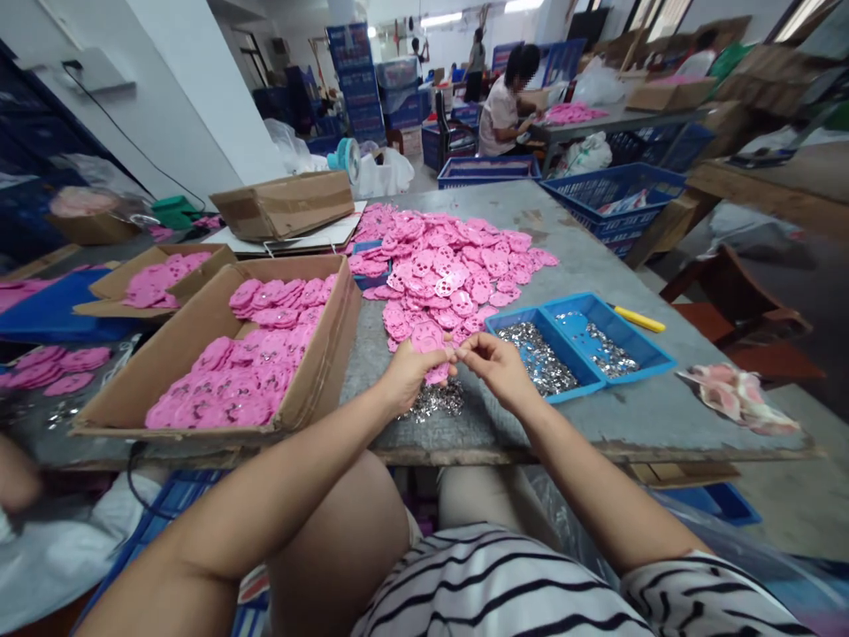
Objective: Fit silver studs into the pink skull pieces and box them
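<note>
Flat pink plastic piece (434,364) is pinched by closed left hand (411,372) | right hand (497,363) fingertips pinched shut, touching it | silver fasteners pile (438,400) just below on grey desk (597,265)

No readable text anywhere here: the cardboard boxes (218,354), blue crates (614,190) and pink parts (451,261) show no legible labels, brands or numbers.

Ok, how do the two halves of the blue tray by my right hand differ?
The blue tray has two compartments. The near compartment, closest to the right hand, is thickly covered with small silver pieces. The far compartment holds a thinner scatter, with bare blue floor showing. Both look alike in size and hold the same shiny bits.
</note>
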The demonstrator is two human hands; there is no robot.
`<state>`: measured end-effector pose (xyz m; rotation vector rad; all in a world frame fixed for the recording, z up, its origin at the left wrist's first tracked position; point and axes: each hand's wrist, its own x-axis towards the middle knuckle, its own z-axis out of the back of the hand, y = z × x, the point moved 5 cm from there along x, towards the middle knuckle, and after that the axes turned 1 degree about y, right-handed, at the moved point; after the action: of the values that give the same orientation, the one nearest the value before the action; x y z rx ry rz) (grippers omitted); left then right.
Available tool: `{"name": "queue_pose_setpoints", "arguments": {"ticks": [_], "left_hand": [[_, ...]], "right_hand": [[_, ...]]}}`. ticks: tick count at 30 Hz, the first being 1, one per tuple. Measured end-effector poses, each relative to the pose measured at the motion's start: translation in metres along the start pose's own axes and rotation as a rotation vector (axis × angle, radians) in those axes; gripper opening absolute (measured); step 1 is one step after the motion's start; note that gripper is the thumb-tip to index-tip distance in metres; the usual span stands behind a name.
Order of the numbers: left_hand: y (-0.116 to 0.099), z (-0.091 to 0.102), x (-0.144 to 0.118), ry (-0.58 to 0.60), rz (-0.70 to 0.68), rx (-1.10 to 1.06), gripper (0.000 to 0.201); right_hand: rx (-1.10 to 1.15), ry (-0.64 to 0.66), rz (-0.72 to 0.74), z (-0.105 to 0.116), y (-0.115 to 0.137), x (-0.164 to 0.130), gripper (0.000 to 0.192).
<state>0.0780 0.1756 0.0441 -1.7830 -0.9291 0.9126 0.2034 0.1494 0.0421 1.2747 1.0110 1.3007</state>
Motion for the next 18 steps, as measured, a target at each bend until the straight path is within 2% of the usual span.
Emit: {"name": "queue_pose_setpoints", "arguments": {"ticks": [5, 9, 12, 18], "left_hand": [[-0.005, -0.007, -0.001, 0.025, 0.049, -0.128, 0.051], [-0.008, -0.013, -0.002, 0.066, 0.008, -0.22, 0.057], [-0.011, -0.016, -0.003, 0.059, -0.026, -0.295, 0.055], [-0.014, -0.021, -0.006, 0.071, 0.001, -0.378, 0.048]], "right_hand": [[0.04, -0.136, 0.052, 0.002, 0.007, -0.002, 0.029], [0.032, -0.116, 0.078, -0.004, 0.013, -0.005, 0.023], [0.08, -0.118, 0.064, -0.007, 0.016, -0.007, 0.027], [0.11, -0.092, 0.04, -0.01, 0.017, -0.007, 0.029]]}}
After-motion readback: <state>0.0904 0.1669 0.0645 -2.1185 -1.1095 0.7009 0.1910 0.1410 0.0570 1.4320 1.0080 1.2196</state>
